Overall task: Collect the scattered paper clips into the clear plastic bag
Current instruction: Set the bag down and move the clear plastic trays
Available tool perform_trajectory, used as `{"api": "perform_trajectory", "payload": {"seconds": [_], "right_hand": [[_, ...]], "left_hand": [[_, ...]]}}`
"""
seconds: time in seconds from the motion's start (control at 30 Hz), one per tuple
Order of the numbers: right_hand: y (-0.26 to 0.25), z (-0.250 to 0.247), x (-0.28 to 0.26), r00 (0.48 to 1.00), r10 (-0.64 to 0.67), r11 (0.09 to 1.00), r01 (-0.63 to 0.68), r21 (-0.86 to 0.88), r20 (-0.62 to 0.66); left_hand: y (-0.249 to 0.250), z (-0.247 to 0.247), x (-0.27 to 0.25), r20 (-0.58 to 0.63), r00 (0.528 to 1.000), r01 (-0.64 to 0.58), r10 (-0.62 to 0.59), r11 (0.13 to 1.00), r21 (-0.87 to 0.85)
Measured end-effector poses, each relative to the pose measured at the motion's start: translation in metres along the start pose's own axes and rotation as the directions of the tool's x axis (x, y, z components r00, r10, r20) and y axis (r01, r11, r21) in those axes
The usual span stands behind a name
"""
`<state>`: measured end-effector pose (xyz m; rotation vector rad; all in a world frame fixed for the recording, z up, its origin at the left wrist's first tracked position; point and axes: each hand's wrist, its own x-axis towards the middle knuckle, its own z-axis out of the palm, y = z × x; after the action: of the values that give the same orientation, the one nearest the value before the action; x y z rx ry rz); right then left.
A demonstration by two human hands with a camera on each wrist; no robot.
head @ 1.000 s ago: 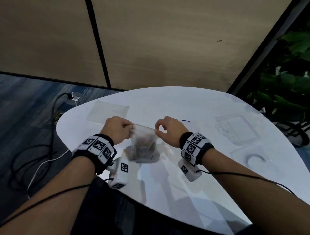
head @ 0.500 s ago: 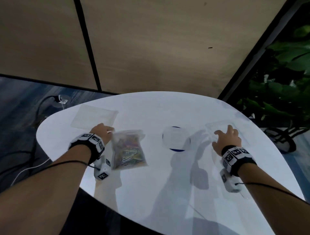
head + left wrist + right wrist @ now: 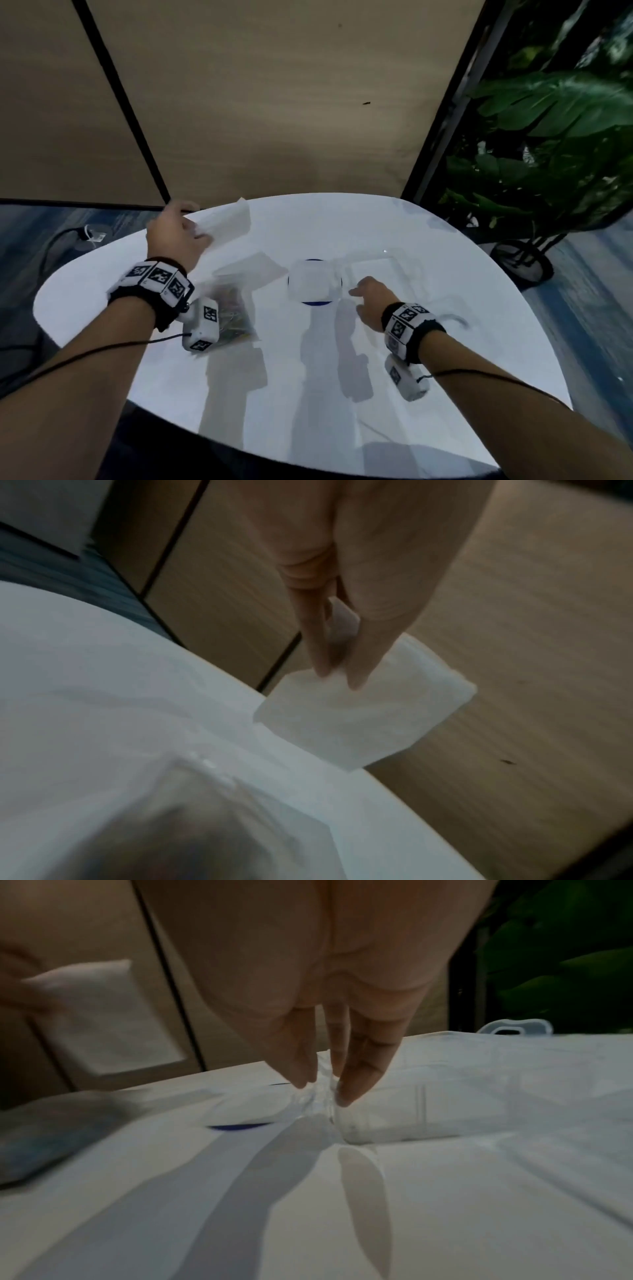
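A clear plastic bag point(image 3: 233, 308) filled with coloured paper clips lies on the white table point(image 3: 445, 377), partly hidden behind my left wrist camera. My left hand point(image 3: 191, 222) is raised over the table's far left edge. It pinches an empty clear bag point(image 3: 226, 219) between thumb and finger, and this bag point(image 3: 363, 723) hangs free under the hand point(image 3: 337, 674). My right hand point(image 3: 352, 293) is low at the table's middle and pinches a crumpled piece of clear plastic point(image 3: 320, 1102) in its fingertips point(image 3: 346, 1096). Whether that plastic is a bag or a box's edge is unclear. No loose clips show.
A round blue-rimmed disc point(image 3: 313, 302) lies just left of my right hand under clear plastic. A clear box point(image 3: 373, 270) sits behind that hand. A potted plant point(image 3: 548, 137) stands right of the table, and a cable point(image 3: 61, 236) runs across the floor at left.
A second ago both hands held the filled bag up; it now lies on the table. My left hand has lifted the empty bag, and my right hand has come left from the clear box.
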<state>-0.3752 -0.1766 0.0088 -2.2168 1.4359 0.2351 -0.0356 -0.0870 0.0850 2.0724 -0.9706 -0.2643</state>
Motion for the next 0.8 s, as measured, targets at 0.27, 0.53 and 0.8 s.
{"api": "perform_trajectory", "payload": {"seconds": [0.27, 0.53, 0.8], "right_hand": [[-0.019, -0.009, -0.043, 0.993, -0.113, 0.763, 0.106, 0.637, -0.03], [0.131, -0.024, -0.055, 0.881, 0.419, 0.905, -0.424, 0.028, -0.22], [0.189, 0.001, -0.062, 0.776, 0.627, 0.778, -0.619, 0.105, -0.071]], "left_hand": [[0.062, 0.088, -0.078, 0.435, 0.78, -0.534, 0.45, 0.841, 0.088], [0.061, 0.152, -0.116, 0.879, 0.462, -0.457, 0.115, 0.881, 0.125], [0.048, 0.179, -0.107, 0.79, 0.608, -0.346, 0.079, 0.922, 0.174]]}}
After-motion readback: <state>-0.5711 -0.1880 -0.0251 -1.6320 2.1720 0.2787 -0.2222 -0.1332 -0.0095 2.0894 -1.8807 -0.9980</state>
